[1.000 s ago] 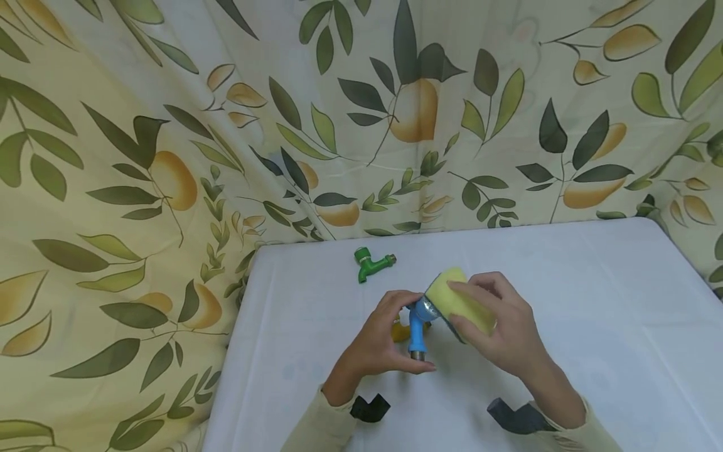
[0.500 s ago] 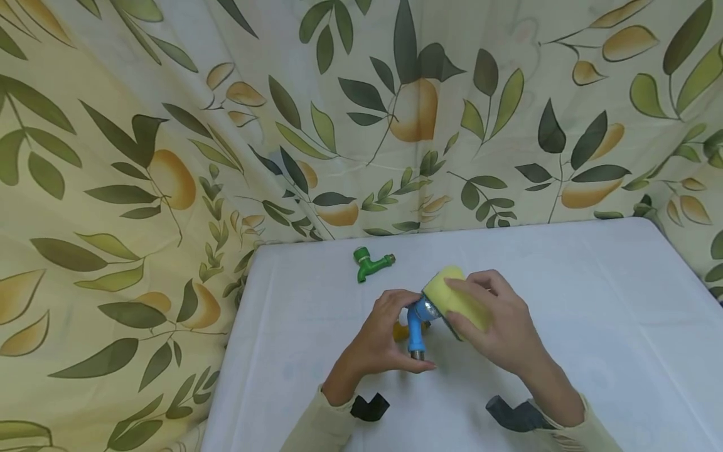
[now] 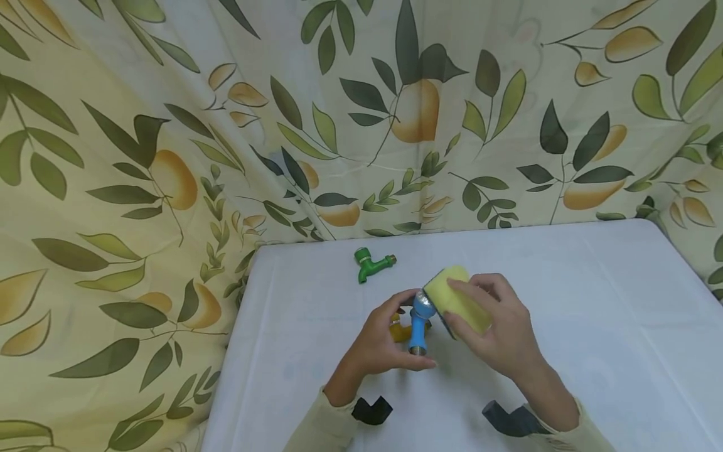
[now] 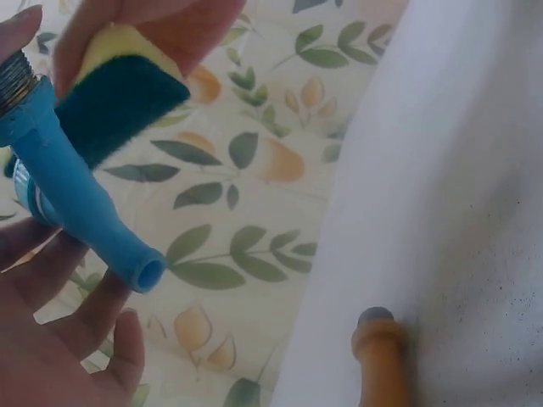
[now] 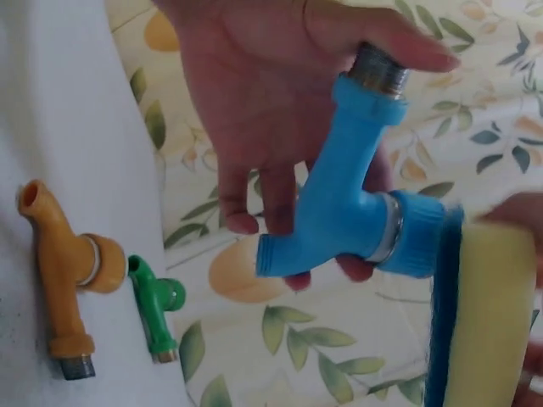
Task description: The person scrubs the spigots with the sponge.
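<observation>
My left hand [image 3: 378, 342] holds a blue tap [image 3: 418, 323] above the table, thumb at its threaded metal end and fingers behind its body. In the right wrist view the blue tap [image 5: 339, 191] shows its spout and round ribbed cap. A yellow sponge [image 3: 459, 298] with a dark green scouring side is pinched in my right hand [image 3: 503, 326]. Its scouring side [image 4: 119, 106] lies against the cap of the tap, as the right wrist view shows. The far side of the cap is hidden by the sponge in the head view.
An orange-yellow tap [image 3: 401, 331] lies on the white table [image 3: 593, 326], partly behind the left hand. Farther back lies a green tap [image 3: 373, 263]. A leaf-and-fruit patterned curtain [image 3: 339, 125] hangs along the back and left of the table.
The blue tap has turned slightly in my left hand, so its cap faces more toward the head camera. The sponge stays by the cap, with small shifts of my right hand.
</observation>
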`<action>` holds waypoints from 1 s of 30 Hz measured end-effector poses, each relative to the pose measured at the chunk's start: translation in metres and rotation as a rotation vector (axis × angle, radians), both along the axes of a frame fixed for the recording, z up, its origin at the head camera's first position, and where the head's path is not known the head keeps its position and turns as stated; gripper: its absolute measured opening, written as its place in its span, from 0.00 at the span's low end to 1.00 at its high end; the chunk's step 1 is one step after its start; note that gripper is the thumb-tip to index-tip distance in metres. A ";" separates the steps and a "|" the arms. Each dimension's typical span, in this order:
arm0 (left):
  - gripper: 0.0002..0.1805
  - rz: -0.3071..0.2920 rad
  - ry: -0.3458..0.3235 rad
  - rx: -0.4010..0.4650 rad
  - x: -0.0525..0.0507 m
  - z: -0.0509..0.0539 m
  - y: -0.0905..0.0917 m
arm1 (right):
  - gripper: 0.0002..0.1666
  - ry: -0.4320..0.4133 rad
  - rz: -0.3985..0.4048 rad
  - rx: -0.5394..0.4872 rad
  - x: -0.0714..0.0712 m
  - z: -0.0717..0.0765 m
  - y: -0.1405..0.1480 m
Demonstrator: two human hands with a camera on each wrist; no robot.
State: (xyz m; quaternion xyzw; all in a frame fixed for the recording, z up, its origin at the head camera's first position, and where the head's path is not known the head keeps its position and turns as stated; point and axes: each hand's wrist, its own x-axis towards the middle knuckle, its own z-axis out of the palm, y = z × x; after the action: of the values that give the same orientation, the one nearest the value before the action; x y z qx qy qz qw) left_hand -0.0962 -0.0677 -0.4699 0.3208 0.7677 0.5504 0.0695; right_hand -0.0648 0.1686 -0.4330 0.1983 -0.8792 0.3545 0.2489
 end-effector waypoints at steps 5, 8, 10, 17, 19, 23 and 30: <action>0.56 -0.012 0.035 0.028 -0.003 -0.001 0.000 | 0.30 0.013 0.038 -0.014 -0.001 -0.004 0.000; 0.52 -0.031 0.017 0.082 -0.004 -0.002 -0.001 | 0.33 0.005 0.002 -0.018 -0.001 -0.005 -0.002; 0.50 -0.064 -0.024 0.148 -0.004 -0.004 -0.001 | 0.34 -0.004 0.009 -0.024 0.001 -0.004 -0.004; 0.62 -0.159 -0.373 0.539 -0.006 -0.005 0.002 | 0.36 -0.033 -0.028 -0.026 0.002 -0.004 -0.010; 0.63 -0.153 -0.463 0.663 -0.007 -0.005 0.005 | 0.36 -0.053 -0.027 -0.021 0.004 -0.007 -0.012; 0.58 -0.125 -0.584 0.856 -0.007 -0.003 0.010 | 0.33 -0.053 -0.149 -0.027 0.006 -0.016 -0.016; 0.47 -0.077 -0.674 0.944 -0.002 -0.001 0.018 | 0.31 0.053 -0.184 -0.114 0.007 -0.026 -0.020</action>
State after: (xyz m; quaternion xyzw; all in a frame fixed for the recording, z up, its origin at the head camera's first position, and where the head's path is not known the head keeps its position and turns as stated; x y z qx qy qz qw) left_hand -0.0978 -0.0494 -0.4713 0.1518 0.3625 0.9019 0.1794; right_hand -0.0579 0.1488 -0.4588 0.1114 -0.8652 0.3744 0.3144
